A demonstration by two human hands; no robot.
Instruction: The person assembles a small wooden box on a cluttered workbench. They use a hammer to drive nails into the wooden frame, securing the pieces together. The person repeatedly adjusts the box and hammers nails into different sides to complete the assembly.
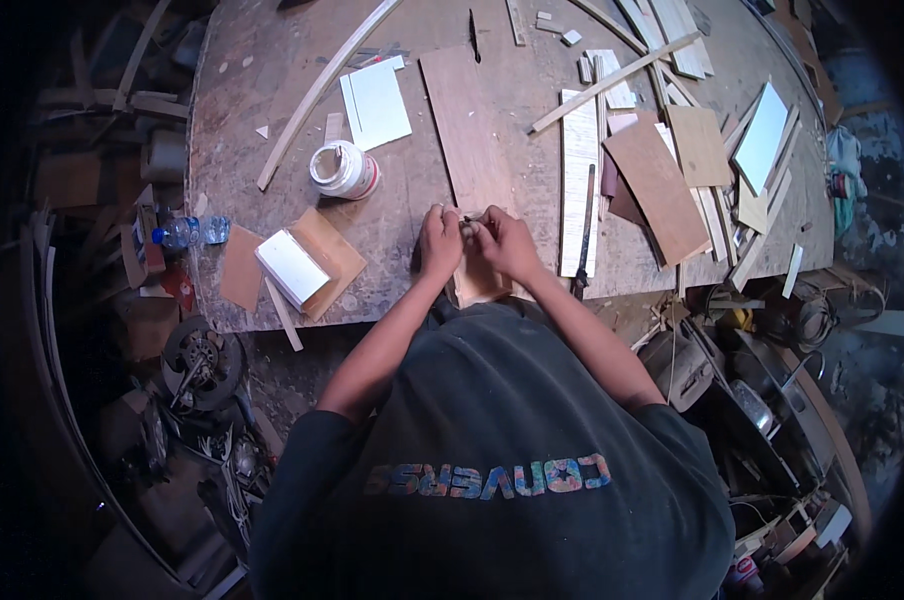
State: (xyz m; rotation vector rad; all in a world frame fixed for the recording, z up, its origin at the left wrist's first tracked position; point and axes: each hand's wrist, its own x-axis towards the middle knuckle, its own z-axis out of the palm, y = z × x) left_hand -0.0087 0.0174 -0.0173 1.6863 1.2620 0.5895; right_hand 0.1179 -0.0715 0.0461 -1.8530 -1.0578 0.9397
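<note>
Close in front of my body, my left hand (pixel 440 243) and my right hand (pixel 507 245) meet over a small pale wooden piece (pixel 480 284) at the table's near edge. My left fingers are curled around the piece's left side. The fingers of my right hand are pinched together at its far end, around something small and dark that I cannot make out. Both hands partly hide the piece. Just beyond them, a long reddish-brown board (pixel 462 115) lies flat, pointing away from me.
Left stands an open white tub (pixel 344 170), near a white block (pixel 292 268) on brown panels and a plastic bottle (pixel 192 233). At right lie a dark slim tool (pixel 585 225), a brown panel (pixel 657 195) and several wood strips on the worktable (pixel 392 270).
</note>
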